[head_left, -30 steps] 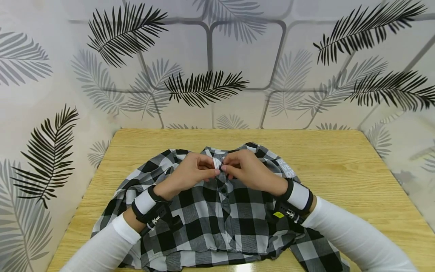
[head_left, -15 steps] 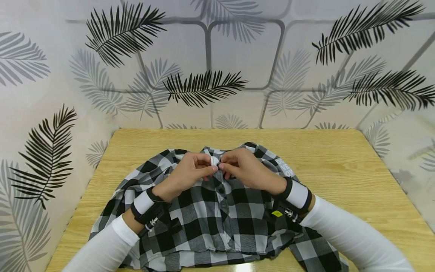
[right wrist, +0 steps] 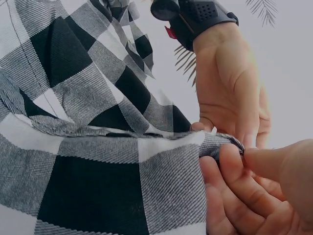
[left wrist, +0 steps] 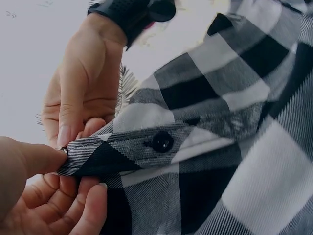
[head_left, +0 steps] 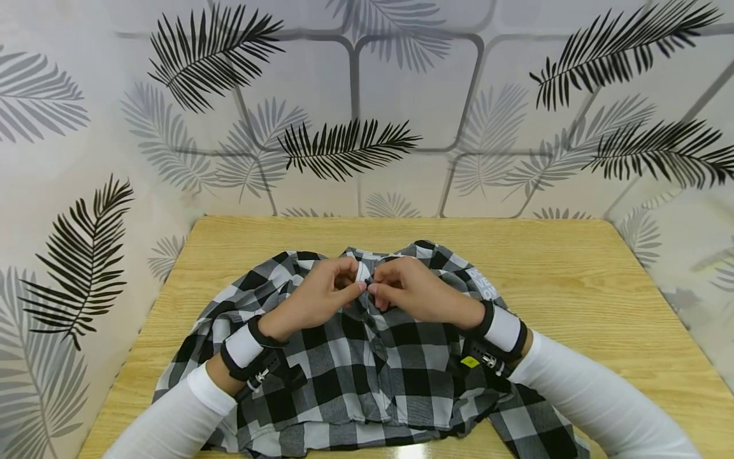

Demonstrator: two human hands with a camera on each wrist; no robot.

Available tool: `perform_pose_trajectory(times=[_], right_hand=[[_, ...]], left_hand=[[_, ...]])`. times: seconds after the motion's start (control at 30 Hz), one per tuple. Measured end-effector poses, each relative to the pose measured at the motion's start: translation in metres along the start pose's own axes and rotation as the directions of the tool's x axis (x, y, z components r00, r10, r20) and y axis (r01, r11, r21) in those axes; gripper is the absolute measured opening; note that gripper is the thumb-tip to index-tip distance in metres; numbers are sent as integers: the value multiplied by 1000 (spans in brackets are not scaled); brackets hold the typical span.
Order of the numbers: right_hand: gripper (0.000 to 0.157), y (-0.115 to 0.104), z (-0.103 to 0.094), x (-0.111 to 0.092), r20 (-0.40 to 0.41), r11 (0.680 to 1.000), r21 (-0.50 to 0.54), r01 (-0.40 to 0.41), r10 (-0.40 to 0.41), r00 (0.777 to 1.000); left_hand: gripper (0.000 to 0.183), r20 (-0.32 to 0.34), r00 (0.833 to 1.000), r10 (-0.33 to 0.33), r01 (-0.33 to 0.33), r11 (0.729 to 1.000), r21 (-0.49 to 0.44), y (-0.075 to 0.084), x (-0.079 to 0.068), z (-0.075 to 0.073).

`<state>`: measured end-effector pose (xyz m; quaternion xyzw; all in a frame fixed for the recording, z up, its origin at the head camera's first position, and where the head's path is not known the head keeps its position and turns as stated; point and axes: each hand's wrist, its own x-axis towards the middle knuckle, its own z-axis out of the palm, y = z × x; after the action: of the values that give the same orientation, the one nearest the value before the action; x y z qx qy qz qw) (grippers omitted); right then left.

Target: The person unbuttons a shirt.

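A black, white and grey checked shirt (head_left: 418, 357) lies spread out, front up, with its collar towards the far side. In the head view my left hand (head_left: 323, 291) and right hand (head_left: 421, 292) meet at the top of its front placket. Between thumb and fingers, each pinches the placket edge, thumb tips nearly together. A fastened dark button (left wrist: 163, 142) shows along the placket (left wrist: 122, 152) in the left wrist view. The right wrist view shows the folded cloth edge (right wrist: 215, 142) running into the fingertips. What is pinched right at the thumb tips is mostly hidden.
The shirt rests on a wood-grain table (head_left: 573, 287). Behind it stands a wall (head_left: 413, 95) with a leaf pattern. One shirt sleeve (head_left: 533, 421) hangs towards the near right, and a pale printed patch (head_left: 483, 284) marks the shoulder.
Both hands stay at the top of the placket. The right hand has dipped slightly, and the thumb tips have shifted a little as they work the cloth.
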<state>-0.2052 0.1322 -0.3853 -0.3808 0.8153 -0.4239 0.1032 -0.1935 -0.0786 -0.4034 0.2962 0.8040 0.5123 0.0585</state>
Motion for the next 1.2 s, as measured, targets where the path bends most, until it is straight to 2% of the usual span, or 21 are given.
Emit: perform_pose_trajectory(times=[0.17, 0.27, 0.6, 0.83, 1.0, 1.2], right_hand=[[20, -1, 2, 1, -34, 1000, -27, -8, 7, 999], [21, -1, 2, 1, -48, 999, -34, -16, 15, 999], [23, 4, 2, 4, -32, 1000, 11, -4, 5, 999], [29, 4, 4, 6, -28, 1000, -9, 0, 0, 1000], [29, 2, 6, 6, -62, 990, -140, -17, 9, 998], [30, 0, 9, 6, -116, 926, -357, -122, 85, 990]], left_hand=[[13, -81, 996, 21, -12, 994, 111, 3, -1, 0], [10, -101, 995, 22, -8, 991, 131, 5, -2, 0], [8, -87, 995, -45, 54, 993, 108, 7, -4, -1], [11, -87, 996, -14, 24, 992, 124, 6, -3, 1], [14, -97, 995, -37, 43, 997, 66, 3, -3, 1], [16, -78, 992, -102, 100, 994, -31, 4, -5, 0]])
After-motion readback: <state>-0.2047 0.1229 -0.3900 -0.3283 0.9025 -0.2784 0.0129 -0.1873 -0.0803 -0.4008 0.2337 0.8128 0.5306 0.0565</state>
